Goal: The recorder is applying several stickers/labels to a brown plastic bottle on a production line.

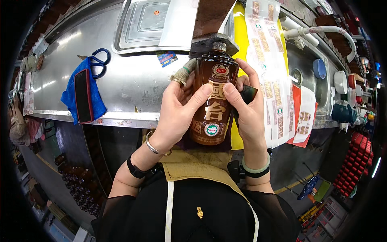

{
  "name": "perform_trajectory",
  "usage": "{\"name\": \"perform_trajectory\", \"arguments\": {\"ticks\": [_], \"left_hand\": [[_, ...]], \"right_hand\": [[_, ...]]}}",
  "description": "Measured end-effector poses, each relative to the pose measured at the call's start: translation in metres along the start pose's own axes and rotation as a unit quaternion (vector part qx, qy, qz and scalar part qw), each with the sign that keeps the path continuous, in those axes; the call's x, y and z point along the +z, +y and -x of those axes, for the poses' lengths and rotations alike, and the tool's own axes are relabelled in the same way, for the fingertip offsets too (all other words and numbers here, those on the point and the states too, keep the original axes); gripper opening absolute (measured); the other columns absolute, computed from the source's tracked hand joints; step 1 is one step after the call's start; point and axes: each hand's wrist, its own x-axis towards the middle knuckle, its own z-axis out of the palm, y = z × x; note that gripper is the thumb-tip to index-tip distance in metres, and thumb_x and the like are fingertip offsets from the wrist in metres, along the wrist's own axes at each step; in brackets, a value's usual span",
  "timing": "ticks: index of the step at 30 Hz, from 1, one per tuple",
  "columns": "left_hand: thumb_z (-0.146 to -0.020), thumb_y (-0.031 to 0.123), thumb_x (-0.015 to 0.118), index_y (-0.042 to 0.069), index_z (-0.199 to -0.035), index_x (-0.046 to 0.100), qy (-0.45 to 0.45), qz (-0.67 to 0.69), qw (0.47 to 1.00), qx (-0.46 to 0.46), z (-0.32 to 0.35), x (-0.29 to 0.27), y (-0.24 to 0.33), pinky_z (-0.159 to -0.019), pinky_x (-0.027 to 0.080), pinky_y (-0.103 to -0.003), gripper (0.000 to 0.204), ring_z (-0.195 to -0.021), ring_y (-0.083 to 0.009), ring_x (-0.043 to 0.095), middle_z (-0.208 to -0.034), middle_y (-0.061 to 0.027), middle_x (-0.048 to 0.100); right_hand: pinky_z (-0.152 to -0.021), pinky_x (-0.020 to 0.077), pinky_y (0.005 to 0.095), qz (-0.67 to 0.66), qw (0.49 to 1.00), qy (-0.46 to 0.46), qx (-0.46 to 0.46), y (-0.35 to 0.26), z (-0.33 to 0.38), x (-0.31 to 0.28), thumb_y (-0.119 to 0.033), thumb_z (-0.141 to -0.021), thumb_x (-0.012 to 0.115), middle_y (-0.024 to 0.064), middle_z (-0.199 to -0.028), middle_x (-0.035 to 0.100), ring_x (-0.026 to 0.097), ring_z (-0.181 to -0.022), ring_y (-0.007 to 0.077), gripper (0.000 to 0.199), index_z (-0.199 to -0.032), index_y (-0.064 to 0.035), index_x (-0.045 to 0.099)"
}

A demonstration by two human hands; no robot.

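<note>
Between my two hands is a glossy brown bottle [206, 115] with large gold lettering, a round green-and-white emblem low down and a clear cap. My left hand [181, 101] grips its left side, the thumb lying on the front; a knitted cover wraps one finger. My right hand [248, 101] holds the right side, thumb also on the front, with a dark green flat piece [248, 94] by its fingers. What the fingers do behind the bottle is hidden. The bottle's neck is next to a dark metal block [213, 20] on the steel counter.
Sheets of printed decals [266, 48] lie on a yellow sheet [239, 24] at right, beside a sink with a blue bowl [319, 68]. On the left are a blue cloth [94, 103], a phone [83, 97] and blue-handled scissors [100, 62]. A metal tray [121, 38] sits further back.
</note>
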Motion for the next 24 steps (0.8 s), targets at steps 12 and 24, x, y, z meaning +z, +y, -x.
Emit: {"name": "perform_trajectory", "arguments": {"ticks": [12, 24], "left_hand": [[-0.098, 0.015, 0.076, -0.007, -0.152, 0.040, -0.009, -0.003, 0.999, -0.030, -0.001, 0.002, 0.007, -0.111, 0.049, -0.036, 0.068, -0.130, -0.0203, 0.059, -0.143, -0.0184, 0.059], [-0.090, 0.015, 0.081, -0.008, -0.151, 0.040, 0.010, -0.139, 0.990, 0.040, -0.001, 0.014, -0.001, -0.109, 0.049, -0.036, 0.076, -0.126, -0.0202, 0.061, -0.139, -0.0181, 0.060]], "right_hand": [[-0.082, 0.0378, 0.0191, -0.011, 1.000, -0.028, -0.002, -0.001, -0.002, -0.013, -0.022, -0.099, 0.075, -0.0046, -0.096, 0.044, 0.044, -0.089, 0.0062, 0.061, -0.150, -0.0023, 0.049], [-0.082, 0.0552, 0.0329, 0.373, 0.833, -0.199, -0.358, -0.083, -0.029, -0.010, 0.010, -0.089, 0.067, 0.0118, -0.101, 0.074, 0.072, -0.095, 0.0248, 0.030, -0.116, -0.0030, 0.073]]}}
